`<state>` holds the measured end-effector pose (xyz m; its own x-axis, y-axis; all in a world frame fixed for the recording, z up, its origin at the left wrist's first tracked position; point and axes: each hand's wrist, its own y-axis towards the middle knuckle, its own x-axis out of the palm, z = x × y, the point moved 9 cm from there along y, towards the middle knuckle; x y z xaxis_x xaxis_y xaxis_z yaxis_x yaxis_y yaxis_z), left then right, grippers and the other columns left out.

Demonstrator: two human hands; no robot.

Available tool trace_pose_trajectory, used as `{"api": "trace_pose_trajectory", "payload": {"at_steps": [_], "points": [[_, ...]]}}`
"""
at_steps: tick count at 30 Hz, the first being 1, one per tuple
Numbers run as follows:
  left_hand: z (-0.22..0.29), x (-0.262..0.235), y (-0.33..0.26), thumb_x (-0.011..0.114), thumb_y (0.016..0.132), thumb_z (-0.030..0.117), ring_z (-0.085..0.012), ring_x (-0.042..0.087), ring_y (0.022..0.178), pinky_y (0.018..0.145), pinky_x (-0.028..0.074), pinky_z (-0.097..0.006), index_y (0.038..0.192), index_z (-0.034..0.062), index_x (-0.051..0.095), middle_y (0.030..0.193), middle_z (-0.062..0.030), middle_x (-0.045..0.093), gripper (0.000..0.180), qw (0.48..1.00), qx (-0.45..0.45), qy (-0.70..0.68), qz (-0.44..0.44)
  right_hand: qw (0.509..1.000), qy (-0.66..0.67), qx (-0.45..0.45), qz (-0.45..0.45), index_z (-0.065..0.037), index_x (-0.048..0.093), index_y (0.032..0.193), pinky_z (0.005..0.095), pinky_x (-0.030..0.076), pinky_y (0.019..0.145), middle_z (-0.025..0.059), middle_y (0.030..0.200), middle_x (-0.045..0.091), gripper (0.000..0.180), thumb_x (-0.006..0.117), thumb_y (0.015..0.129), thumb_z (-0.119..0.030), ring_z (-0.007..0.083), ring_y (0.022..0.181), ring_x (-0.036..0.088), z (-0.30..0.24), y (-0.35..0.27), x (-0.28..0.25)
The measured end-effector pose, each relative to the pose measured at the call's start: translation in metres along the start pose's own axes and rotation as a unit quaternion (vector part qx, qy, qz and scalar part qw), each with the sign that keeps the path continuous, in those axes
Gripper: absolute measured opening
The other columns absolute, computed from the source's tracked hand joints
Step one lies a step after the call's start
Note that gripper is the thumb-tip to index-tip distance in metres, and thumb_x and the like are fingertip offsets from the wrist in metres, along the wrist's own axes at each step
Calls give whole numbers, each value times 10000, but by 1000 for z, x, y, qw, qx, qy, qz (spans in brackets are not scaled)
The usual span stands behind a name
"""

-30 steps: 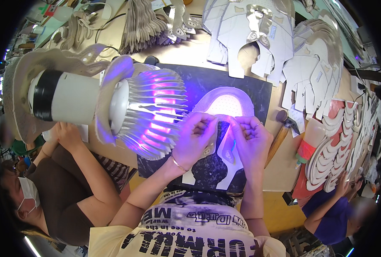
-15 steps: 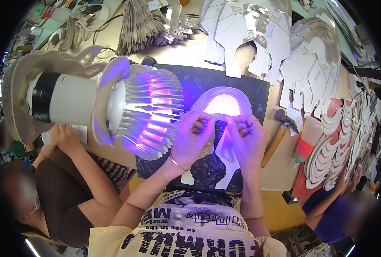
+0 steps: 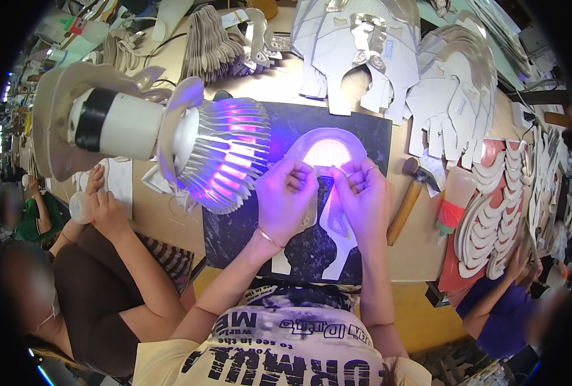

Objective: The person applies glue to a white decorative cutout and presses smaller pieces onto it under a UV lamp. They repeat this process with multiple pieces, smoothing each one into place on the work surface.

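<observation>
A white shoe upper (image 3: 328, 150) lies on a dark slab (image 3: 376, 138) before me, its rounded perforated toe pointing away and lit bright violet. Its two long side pieces stretch back toward my body. My left hand (image 3: 287, 201), with a thin bracelet at the wrist, has its fingers curled in a pinch at the inner edge below the toe. Close beside it, my right hand (image 3: 362, 201), a ring on one finger, pinches the same edge. The fingertips of both hands nearly meet there. Fingers cover part of the gripped edge.
A finned lamp (image 3: 228, 154) with violet light hangs at the left, close to my left hand. To the right are a hammer (image 3: 404, 204) and a squeeze bottle (image 3: 458, 198). Stacked uppers (image 3: 453, 96) stand behind. Curved pieces (image 3: 485, 238) cover a red sheet. Co-workers sit on both sides.
Both hands stay pinched at the upper's inner edge, with small finger movements. The whole view has shifted slightly. The co-worker at the left now shows a white round container in hand.
</observation>
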<state>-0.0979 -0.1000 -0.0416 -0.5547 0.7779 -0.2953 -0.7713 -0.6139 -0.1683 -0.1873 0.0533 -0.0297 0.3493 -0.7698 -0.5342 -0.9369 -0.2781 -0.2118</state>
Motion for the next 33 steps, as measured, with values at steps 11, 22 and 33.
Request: {"api": "trace_pose_trajectory", "payload": {"at_steps": [11,22,33], "points": [[-2,0,-1,771,849,57,-31,587,640,569,488,-185,939,-35,678,778,-23,662,159,1000,13,9,-4,921,-325,-208,-48,-144,722,1186,436,511,803,150,1122,540,328,644,875,-73,314,1020,584,-37,-34,15],[10,-9,-36,745,809,31,-173,636,759,680,545,-307,1134,-3,630,1012,-113,576,346,997,71,32,-28,998,-2,-64,-21,-1,540,1012,329,457,626,98,857,551,139,606,890,8,173,678,552,14,-35,-23],[22,-31,-29,783,823,157,-197,571,662,627,481,-346,1075,59,665,831,-83,578,295,968,135,211,-26,924,-228,-303,38,-59,619,1054,427,443,921,129,1268,605,227,690,838,-66,282,1117,579,-41,-87,-9]]}}
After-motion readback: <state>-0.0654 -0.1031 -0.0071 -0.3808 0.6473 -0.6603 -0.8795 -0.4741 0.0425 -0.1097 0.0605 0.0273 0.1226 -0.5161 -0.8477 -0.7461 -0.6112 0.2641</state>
